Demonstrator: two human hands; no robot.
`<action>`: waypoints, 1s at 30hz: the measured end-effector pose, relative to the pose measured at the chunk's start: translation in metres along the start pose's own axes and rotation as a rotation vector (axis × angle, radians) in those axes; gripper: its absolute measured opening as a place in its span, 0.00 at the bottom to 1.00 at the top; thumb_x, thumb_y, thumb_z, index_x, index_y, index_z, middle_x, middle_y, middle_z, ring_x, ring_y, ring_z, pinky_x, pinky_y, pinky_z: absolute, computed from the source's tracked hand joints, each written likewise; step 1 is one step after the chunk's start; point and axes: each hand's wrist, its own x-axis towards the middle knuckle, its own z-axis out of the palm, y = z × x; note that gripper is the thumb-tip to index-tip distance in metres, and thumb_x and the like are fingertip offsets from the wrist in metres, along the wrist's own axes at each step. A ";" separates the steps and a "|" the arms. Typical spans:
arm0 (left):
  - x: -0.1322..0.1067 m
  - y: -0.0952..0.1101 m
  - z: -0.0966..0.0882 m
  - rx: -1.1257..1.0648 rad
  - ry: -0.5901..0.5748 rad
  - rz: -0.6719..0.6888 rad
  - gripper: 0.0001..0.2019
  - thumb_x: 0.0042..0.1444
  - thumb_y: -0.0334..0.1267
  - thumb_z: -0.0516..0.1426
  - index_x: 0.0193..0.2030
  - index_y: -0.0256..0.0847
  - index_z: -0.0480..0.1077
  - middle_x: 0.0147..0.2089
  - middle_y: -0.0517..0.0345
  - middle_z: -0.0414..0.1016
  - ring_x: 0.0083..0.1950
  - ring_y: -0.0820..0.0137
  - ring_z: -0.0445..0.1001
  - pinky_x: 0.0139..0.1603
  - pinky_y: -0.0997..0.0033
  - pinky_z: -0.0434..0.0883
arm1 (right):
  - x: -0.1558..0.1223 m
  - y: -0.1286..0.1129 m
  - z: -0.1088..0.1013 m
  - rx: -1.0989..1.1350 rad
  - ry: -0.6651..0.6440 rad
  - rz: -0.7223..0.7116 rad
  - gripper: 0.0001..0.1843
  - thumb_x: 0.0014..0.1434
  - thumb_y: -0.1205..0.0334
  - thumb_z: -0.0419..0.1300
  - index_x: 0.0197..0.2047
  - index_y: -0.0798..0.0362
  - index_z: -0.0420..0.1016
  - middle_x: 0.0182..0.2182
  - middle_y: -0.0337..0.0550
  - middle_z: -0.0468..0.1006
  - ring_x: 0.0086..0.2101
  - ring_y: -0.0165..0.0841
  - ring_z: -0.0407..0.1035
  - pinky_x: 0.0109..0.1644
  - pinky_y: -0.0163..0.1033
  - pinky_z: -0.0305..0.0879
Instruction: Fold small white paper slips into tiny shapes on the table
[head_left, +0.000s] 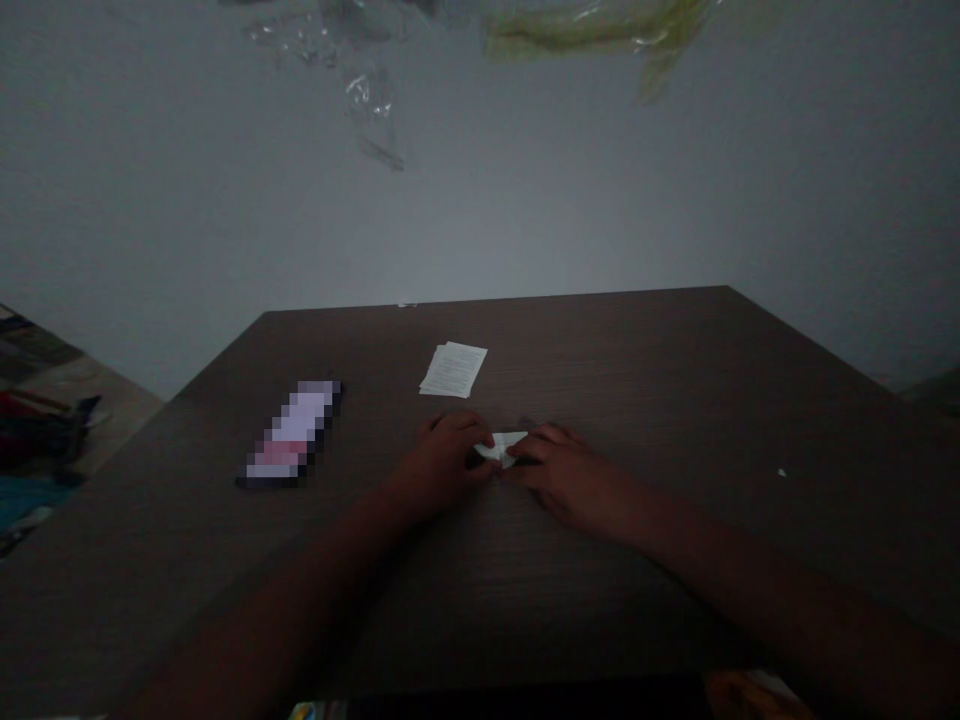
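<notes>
A small folded piece of white paper (504, 443) lies on the dark wooden table between my two hands. My left hand (454, 455) grips its left side, the thumb near the bottom and the fingers along the top. From the right, my right hand (561, 468) holds the other side, its fingertips pressed on the paper. Parts of the paper's edges are hidden under the fingers. Just beyond my left hand rests a small stack of printed paper sheets (454, 370).
A phone (292, 435) with a blurred-out screen lies on the left of the table (637, 360). A tiny white scrap (781, 472) is on the right. Behind the table stands a pale wall (480, 200) with clear and yellow plastic at the top.
</notes>
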 end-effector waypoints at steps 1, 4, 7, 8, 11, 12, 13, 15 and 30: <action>0.000 0.000 0.000 -0.010 0.000 0.000 0.08 0.77 0.39 0.70 0.60 0.47 0.86 0.70 0.46 0.90 0.74 0.48 0.85 0.86 0.38 0.72 | 0.000 -0.001 0.000 -0.009 -0.002 0.005 0.24 0.79 0.70 0.69 0.71 0.41 0.93 0.67 0.56 0.90 0.69 0.60 0.79 0.76 0.74 0.78; 0.001 0.001 0.000 -0.009 0.001 -0.003 0.10 0.76 0.38 0.70 0.60 0.47 0.87 0.70 0.47 0.90 0.74 0.48 0.85 0.87 0.38 0.72 | 0.001 -0.002 -0.001 -0.036 0.012 0.002 0.24 0.79 0.70 0.69 0.71 0.39 0.93 0.67 0.54 0.90 0.70 0.59 0.78 0.76 0.71 0.79; 0.001 0.002 -0.002 0.021 -0.024 0.007 0.10 0.76 0.38 0.69 0.60 0.49 0.89 0.71 0.48 0.90 0.74 0.46 0.86 0.88 0.33 0.71 | 0.000 0.000 -0.003 -0.023 0.033 -0.035 0.24 0.80 0.71 0.68 0.70 0.41 0.94 0.68 0.54 0.89 0.71 0.56 0.79 0.77 0.68 0.79; 0.000 0.003 -0.003 0.028 -0.043 0.008 0.10 0.77 0.38 0.68 0.60 0.50 0.90 0.71 0.48 0.90 0.74 0.45 0.86 0.89 0.30 0.69 | 0.000 0.000 -0.004 -0.011 0.040 -0.047 0.24 0.80 0.71 0.67 0.71 0.42 0.93 0.70 0.54 0.89 0.71 0.55 0.79 0.79 0.67 0.78; -0.003 0.007 -0.009 0.034 -0.126 -0.004 0.14 0.79 0.37 0.65 0.64 0.51 0.90 0.75 0.48 0.89 0.77 0.43 0.84 0.93 0.22 0.60 | 0.000 0.002 -0.005 0.036 0.057 -0.070 0.24 0.81 0.71 0.67 0.71 0.43 0.93 0.76 0.54 0.86 0.75 0.51 0.78 0.83 0.64 0.76; -0.004 0.009 -0.011 0.035 -0.152 -0.005 0.16 0.80 0.36 0.64 0.66 0.51 0.89 0.76 0.48 0.88 0.78 0.43 0.84 0.93 0.21 0.58 | 0.000 0.003 -0.005 0.054 0.055 -0.074 0.24 0.81 0.71 0.67 0.71 0.44 0.93 0.77 0.54 0.85 0.76 0.51 0.78 0.83 0.63 0.75; -0.006 0.010 -0.013 0.037 -0.170 -0.004 0.17 0.81 0.35 0.62 0.68 0.50 0.89 0.78 0.47 0.87 0.79 0.42 0.83 0.94 0.20 0.57 | 0.000 0.003 -0.005 0.073 0.046 -0.079 0.23 0.81 0.71 0.67 0.71 0.45 0.93 0.77 0.54 0.85 0.76 0.50 0.78 0.84 0.62 0.75; -0.009 0.012 -0.015 0.049 -0.185 -0.001 0.19 0.81 0.35 0.62 0.71 0.50 0.87 0.80 0.46 0.85 0.82 0.41 0.81 0.94 0.19 0.57 | 0.000 0.004 -0.006 0.104 0.022 -0.083 0.23 0.81 0.72 0.66 0.71 0.46 0.92 0.76 0.54 0.87 0.75 0.48 0.80 0.84 0.60 0.75; -0.026 0.016 0.002 0.267 -0.166 0.059 0.31 0.79 0.49 0.72 0.85 0.50 0.79 0.86 0.38 0.79 0.86 0.33 0.78 0.92 0.13 0.62 | 0.003 0.013 -0.007 0.200 0.091 -0.038 0.19 0.86 0.68 0.63 0.70 0.45 0.89 0.63 0.51 0.94 0.63 0.45 0.89 0.75 0.57 0.83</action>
